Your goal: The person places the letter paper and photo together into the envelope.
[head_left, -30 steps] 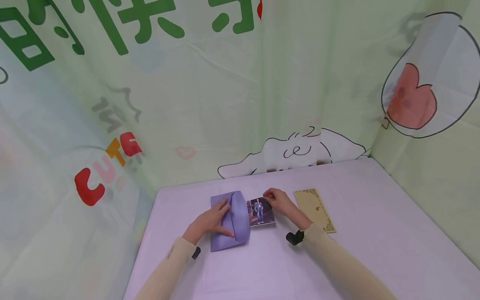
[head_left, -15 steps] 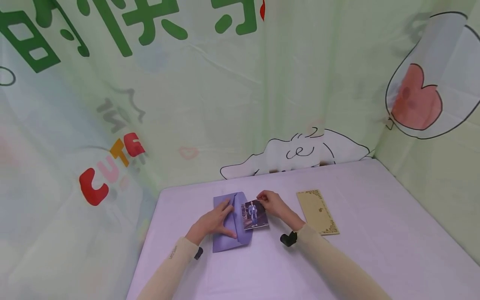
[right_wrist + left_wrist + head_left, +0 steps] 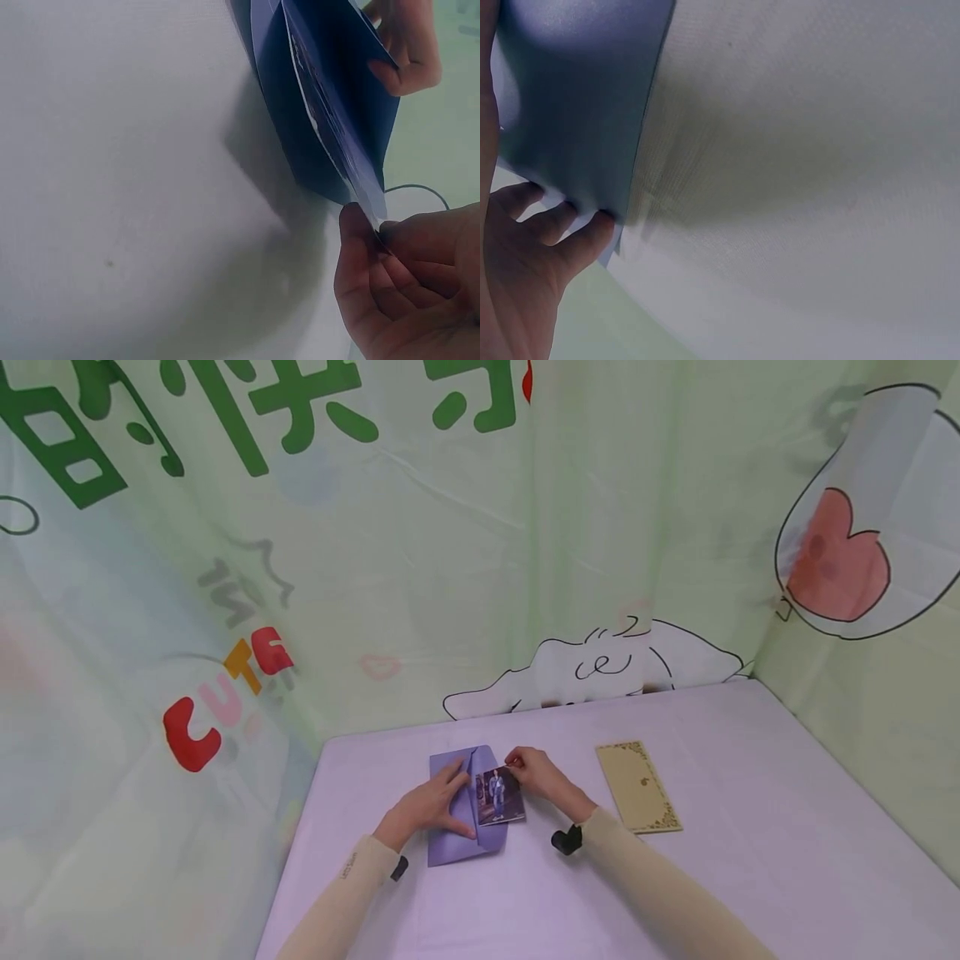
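A purple envelope (image 3: 450,850) lies on the table, its flap folded out to the right. Across it stretches my left hand (image 3: 426,806); the left wrist view shows several fingertips (image 3: 596,229) hooked at the envelope's edge. Between thumb and fingertips my right hand (image 3: 536,774) pinches the upper right corner of a photo (image 3: 500,797) of a standing person. That photo lies over the flap, its left edge at the envelope's mouth. In the right wrist view the envelope (image 3: 277,112) gapes and the photo, seen nearly edge-on, reaches between its layers. How deep it sits is hidden.
A tan card (image 3: 637,787) with an ornamental border lies to the right of my right hand. Pale cloth covers the table (image 3: 570,902). Printed curtains (image 3: 420,552) stand behind it and along the sides.
My right hand has moved left with the photo, from beside the flap to over it at the envelope's mouth. The left hand stays on the envelope. The view has shifted slightly.
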`<state>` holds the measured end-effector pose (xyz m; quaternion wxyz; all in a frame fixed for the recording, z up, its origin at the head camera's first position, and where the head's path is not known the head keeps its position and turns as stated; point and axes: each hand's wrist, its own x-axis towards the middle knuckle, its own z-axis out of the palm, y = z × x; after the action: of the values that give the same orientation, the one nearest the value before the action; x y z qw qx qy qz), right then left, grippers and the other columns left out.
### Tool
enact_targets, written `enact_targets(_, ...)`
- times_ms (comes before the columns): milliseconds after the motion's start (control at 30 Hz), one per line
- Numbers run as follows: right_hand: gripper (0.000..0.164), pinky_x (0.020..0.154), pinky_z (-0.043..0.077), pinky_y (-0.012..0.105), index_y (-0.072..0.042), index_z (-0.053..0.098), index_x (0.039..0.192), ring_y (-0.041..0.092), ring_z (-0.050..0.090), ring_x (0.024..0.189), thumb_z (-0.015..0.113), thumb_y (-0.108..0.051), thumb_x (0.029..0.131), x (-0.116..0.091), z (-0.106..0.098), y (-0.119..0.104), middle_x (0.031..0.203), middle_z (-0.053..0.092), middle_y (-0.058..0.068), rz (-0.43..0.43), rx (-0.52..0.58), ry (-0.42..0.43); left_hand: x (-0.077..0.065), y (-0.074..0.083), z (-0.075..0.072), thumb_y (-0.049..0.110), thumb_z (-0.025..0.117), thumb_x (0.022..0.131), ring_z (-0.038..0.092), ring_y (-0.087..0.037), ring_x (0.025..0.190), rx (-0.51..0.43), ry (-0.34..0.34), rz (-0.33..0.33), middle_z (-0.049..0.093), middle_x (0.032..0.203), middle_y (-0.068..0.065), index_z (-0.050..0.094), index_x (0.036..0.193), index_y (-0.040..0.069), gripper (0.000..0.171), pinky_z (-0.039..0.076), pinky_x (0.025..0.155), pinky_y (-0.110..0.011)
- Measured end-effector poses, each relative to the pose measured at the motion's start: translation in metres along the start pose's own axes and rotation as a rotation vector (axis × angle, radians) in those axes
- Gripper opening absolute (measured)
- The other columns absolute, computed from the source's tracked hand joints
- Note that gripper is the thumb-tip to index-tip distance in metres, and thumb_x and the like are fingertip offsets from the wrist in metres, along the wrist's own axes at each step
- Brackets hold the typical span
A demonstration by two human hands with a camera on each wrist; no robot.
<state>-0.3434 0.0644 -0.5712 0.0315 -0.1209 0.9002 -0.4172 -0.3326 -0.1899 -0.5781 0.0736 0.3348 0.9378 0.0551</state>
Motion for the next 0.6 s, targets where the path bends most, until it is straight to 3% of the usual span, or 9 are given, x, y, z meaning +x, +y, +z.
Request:
enact_targets(300,0.013,0.078,0.054,0.036,0.005,0.068,0.104,0.020,0.062,0.082,0.063,0.000,0.093,0.003,0.012,-0.008,0.090,0.069,0.013,-0.039,-0.011,0.012,0.001,-0.003,0.001,0.078,0.074,0.067,0.039,-0.036,0.146,0.011,0.002,-0.009,0.025,0.164,-0.020,0.042,0.138,0.022,0.097,0.046,0.110,-0.045)
enact_targets(600,0.021,0.083,0.056,0.040,0.009,0.068,0.110,0.025,0.068,0.089,0.064,0.002,0.091,0.004,0.031,-0.014,0.096,0.073,0.017,-0.091,-0.018,-0.004,0.001,-0.003,0.004,0.075,0.077,0.066,0.040,-0.034,0.145,-0.012,0.022,0.025,0.027,0.162,-0.022,0.043,0.136,0.019,0.095,0.044,0.112,-0.044)
